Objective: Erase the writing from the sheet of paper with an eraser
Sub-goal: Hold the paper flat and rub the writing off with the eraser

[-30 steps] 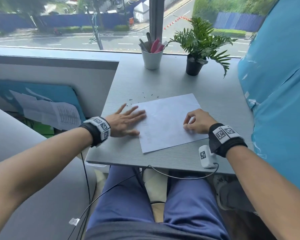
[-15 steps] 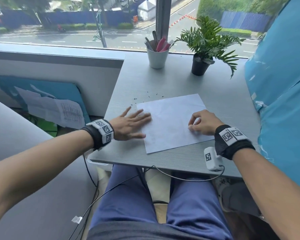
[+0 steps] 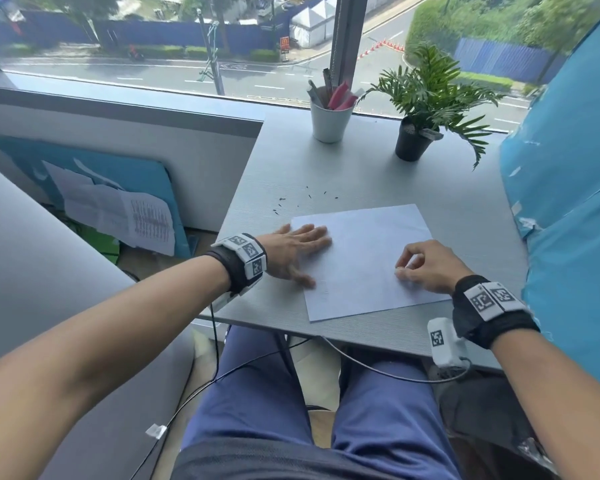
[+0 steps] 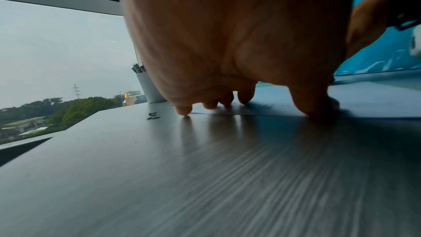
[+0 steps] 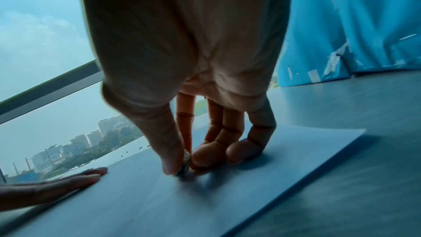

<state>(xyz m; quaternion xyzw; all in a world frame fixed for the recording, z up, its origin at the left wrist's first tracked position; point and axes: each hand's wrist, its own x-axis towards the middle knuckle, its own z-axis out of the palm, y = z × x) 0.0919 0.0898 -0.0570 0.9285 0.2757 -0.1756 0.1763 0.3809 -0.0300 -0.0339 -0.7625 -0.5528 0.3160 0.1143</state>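
Observation:
A white sheet of paper (image 3: 364, 258) lies on the grey table (image 3: 361, 168), with faint writing near its lower left. My left hand (image 3: 298, 251) lies flat, fingers straight and close together, pressing the sheet's left edge; in the left wrist view its fingertips (image 4: 244, 99) touch down on the paper (image 4: 364, 100). My right hand (image 3: 423, 268) rests on the right part of the sheet. In the right wrist view its thumb and fingers pinch a small pale eraser (image 5: 186, 161) against the paper (image 5: 159, 205). Most of the eraser is hidden by the fingers.
Dark eraser crumbs (image 3: 291, 202) are scattered on the table beyond the sheet. A white cup of pens (image 3: 329, 123) and a potted plant (image 3: 413, 140) stand at the far edge by the window. A blue cover (image 3: 568, 168) borders the table's right side.
My left hand has slid right, further onto the sheet's left edge, and its fingers have drawn together. My right hand keeps its pinch and has barely shifted.

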